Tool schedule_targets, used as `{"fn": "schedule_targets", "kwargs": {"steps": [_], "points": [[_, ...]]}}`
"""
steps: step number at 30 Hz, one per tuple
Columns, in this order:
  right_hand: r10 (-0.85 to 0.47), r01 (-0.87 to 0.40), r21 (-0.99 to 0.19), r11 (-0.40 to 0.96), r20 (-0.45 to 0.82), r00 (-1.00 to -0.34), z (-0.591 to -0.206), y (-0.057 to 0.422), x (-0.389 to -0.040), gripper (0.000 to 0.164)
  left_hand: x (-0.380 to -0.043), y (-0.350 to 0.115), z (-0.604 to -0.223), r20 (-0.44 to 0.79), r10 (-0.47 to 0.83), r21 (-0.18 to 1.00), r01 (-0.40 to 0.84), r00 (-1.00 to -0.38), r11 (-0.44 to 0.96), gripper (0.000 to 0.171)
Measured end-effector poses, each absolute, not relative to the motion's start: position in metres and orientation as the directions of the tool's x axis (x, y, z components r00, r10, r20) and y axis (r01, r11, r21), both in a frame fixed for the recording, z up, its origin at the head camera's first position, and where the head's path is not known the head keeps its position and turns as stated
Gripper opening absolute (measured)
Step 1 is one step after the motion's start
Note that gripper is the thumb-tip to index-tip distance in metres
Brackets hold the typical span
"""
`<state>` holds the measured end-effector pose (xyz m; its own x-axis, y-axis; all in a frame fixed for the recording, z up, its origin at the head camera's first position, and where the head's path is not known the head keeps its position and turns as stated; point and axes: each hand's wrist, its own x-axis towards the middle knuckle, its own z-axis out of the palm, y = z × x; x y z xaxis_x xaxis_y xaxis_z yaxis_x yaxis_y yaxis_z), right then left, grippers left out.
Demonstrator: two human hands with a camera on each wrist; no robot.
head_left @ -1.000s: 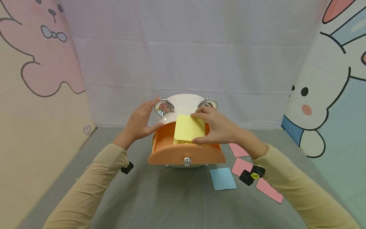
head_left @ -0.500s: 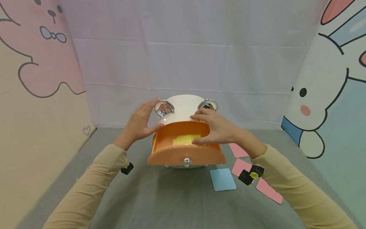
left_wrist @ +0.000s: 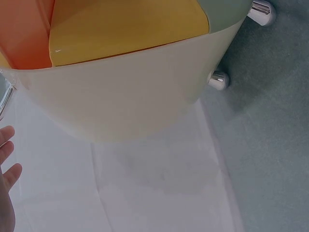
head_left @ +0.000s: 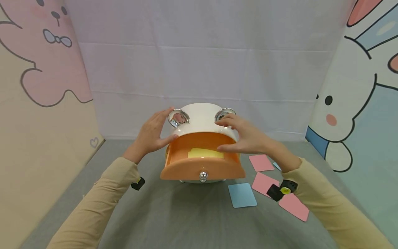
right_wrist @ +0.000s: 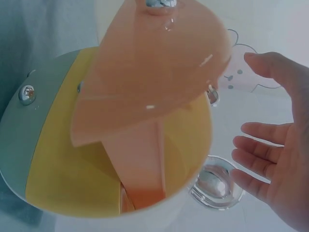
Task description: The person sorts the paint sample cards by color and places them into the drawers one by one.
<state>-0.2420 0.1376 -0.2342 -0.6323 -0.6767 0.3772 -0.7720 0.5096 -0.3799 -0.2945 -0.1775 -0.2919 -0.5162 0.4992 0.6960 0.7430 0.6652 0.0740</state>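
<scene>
A grey cloth (head_left: 174, 221) covered the table, with a plain white sheet (head_left: 202, 72) hanging behind it. The sheet had straight fold lines. On the left, the cream wall (head_left: 40, 155) had a big pink bear (head_left: 56, 65) with a bow tie (head_left: 57, 38) and a little heart (head_left: 94, 142). On the right wall (head_left: 373, 186) was a white rabbit (head_left: 342, 100) with a pink cheek.

A round white box (head_left: 202, 117) with two silver bells (head_left: 178, 118) stood on the cloth on small silver feet (left_wrist: 218, 80). Its orange drawer (head_left: 186, 169), with a silver knob (head_left: 203, 175), was pulled out. Yellow paper (head_left: 206, 153) lay inside; I couldn't tell how many sheets.

The left hand (head_left: 152, 134) was spread at the box's left side, thumb away from the fingers, close to one bell. The right hand (head_left: 247, 136) was spread too, at the drawer's right side, its thumb over the opening and its fingers near the other bell.

Right of the box, three pink cards (head_left: 261, 163) and a blue card (head_left: 242, 195) lay on the cloth. A bit of blue (head_left: 276, 166) peeked out by the right wrist.
</scene>
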Motion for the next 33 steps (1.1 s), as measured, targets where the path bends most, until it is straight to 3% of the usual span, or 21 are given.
{"fn": "schedule_targets", "kwargs": {"steps": [16, 26, 33], "points": [[-0.486, -0.692, -0.377, 0.615, 0.51, -0.71, -0.252, 0.18, -0.205, 0.055, -0.295, -0.177, -0.291, 0.692, 0.501, 0.075, 0.743, -0.519, 0.665, 0.087], [-0.306, -0.762, -0.374, 0.529, 0.754, -0.582, -0.283, 0.155, -0.167, 0.039, -0.294, -0.177, -0.292, 0.694, 0.503, 0.073, 0.745, -0.516, 0.663, 0.086], [-0.224, -0.816, -0.346, 0.463, 0.845, -0.485, -0.308, 0.125, -0.149, 0.046, -0.293, -0.175, -0.291, 0.699, 0.501, 0.075, 0.749, -0.51, 0.659, 0.086]]}}
